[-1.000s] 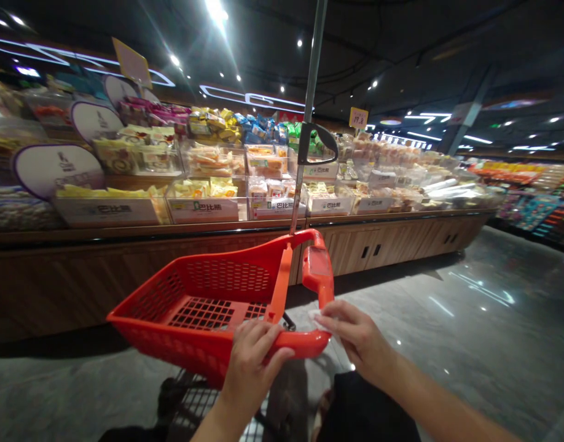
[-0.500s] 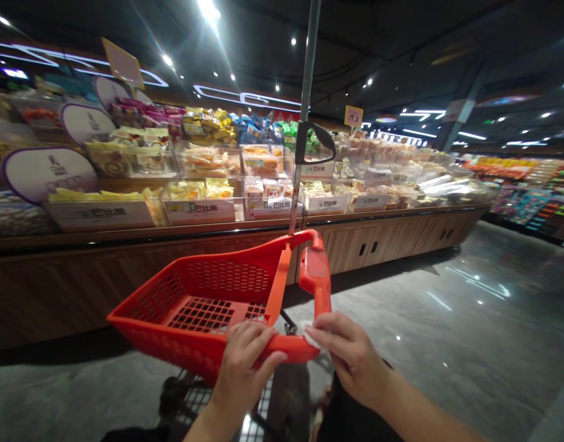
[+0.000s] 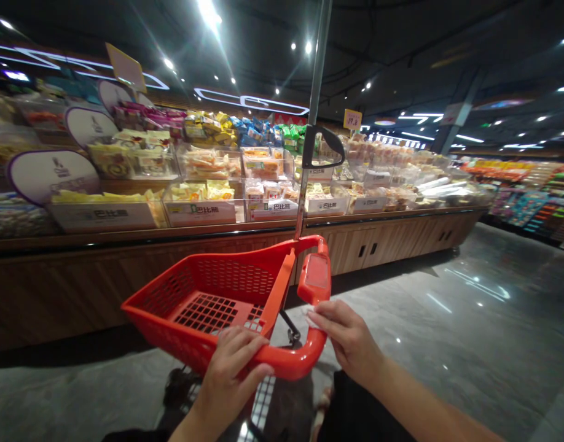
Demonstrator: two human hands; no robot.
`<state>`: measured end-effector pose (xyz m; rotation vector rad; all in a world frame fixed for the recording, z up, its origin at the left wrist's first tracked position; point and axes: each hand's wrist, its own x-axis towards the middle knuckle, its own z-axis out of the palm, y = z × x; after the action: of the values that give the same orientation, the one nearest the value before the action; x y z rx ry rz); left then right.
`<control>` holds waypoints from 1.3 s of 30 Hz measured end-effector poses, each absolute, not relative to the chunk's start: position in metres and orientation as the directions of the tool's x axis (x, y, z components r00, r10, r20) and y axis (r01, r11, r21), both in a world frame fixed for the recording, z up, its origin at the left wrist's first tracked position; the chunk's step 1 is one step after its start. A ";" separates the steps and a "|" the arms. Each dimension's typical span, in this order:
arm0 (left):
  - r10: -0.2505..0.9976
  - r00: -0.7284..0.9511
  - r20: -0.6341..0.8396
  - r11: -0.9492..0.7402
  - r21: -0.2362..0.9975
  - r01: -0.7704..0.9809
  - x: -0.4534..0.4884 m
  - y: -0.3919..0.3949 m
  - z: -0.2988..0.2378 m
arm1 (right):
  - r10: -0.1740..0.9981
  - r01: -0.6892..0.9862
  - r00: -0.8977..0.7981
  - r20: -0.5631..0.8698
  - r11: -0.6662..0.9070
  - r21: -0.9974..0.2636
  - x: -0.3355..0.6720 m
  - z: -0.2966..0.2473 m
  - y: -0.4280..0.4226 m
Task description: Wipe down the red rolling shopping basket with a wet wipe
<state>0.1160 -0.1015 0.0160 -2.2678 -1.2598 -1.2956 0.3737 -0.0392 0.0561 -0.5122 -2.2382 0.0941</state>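
While within right grip (image 3: 349, 336), white tissue (image 3: 308, 311) against handle (image 3: 289, 363).

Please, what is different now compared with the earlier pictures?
The right hand, holding a white tissue, has moved along the handle, away from its near corner, toward the flat panel. The basket has shifted slightly right. Nothing was let go; the left hand stays on the handle.

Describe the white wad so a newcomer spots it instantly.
Start at the red cart before the wooden counter. Follow its handle to the right hand. The wad in its fingers is small and white, unlike the glossy red handle.
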 end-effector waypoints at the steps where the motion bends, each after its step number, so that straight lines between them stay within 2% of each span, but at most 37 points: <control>1: 0.569 0.245 0.785 -0.601 0.193 0.776 0.112 -0.103 0.015 | 0.373 0.302 -0.602 0.706 0.925 -0.231 0.374 0.055 -0.046; 4: 0.596 0.267 0.757 -0.590 0.187 0.785 0.101 -0.106 0.012 | 0.295 0.237 -0.663 0.688 0.955 -0.181 0.377 0.054 -0.052; 6: 0.626 0.272 0.731 -0.585 0.209 0.783 0.095 -0.108 0.011 | 0.286 0.268 -0.667 0.688 0.954 -0.137 0.378 0.056 -0.042; 9: 0.667 0.276 0.692 -0.597 0.274 0.754 0.089 -0.108 0.012 | 0.371 0.431 -0.598 0.710 0.896 -0.105 0.377 0.062 -0.019; 12: 0.664 0.300 0.685 -0.625 0.287 0.726 0.084 -0.108 0.013 | 0.462 0.548 -0.521 0.718 0.826 -0.134 0.371 0.067 -0.011; 14: 0.654 0.313 0.688 -0.626 0.261 0.735 0.079 -0.108 0.012 | 0.465 0.525 -0.536 0.704 0.837 -0.153 0.367 0.070 -0.016; 18: 0.636 0.327 0.699 -0.609 0.195 0.769 0.068 -0.110 0.011 | 0.385 0.389 -0.649 0.656 0.909 -0.148 0.365 0.074 -0.025; 20: 0.629 0.350 0.694 -0.613 0.166 0.773 0.064 -0.111 0.014 | 0.415 0.424 -0.645 0.642 0.893 -0.151 0.368 0.075 -0.020; 23: 0.649 0.373 0.664 -0.602 0.148 0.785 0.059 -0.113 0.019 | 0.525 0.568 -0.546 0.653 0.805 -0.173 0.369 0.076 -0.007; 25: 0.668 0.373 0.644 -0.586 0.147 0.797 0.055 -0.115 0.022 | 0.552 0.599 -0.514 0.656 0.779 -0.186 0.366 0.076 -0.005; 29: 0.682 0.365 0.633 -0.549 0.114 0.828 0.053 -0.130 0.031 | 0.502 0.516 -0.564 0.655 0.834 -0.195 0.353 0.074 -0.024; 33: 0.656 0.309 0.689 -0.513 0.106 0.852 0.082 -0.156 0.052 | 0.479 0.457 -0.564 0.673 0.860 -0.228 0.346 0.073 -0.047; 35: 0.615 0.307 0.727 -0.459 0.014 0.888 0.108 -0.165 0.063 | 0.476 0.431 -0.572 0.668 0.867 -0.249 0.343 0.074 -0.056; 39: 0.674 0.275 0.686 -0.337 -0.046 0.940 0.152 -0.171 0.069 | 0.473 0.407 -0.617 0.629 0.876 -0.259 0.337 0.078 -0.074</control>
<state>0.1517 -0.1709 0.0693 -2.1040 -1.4519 -0.7974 0.3371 -0.0736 0.0777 -0.6313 -2.3123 0.1170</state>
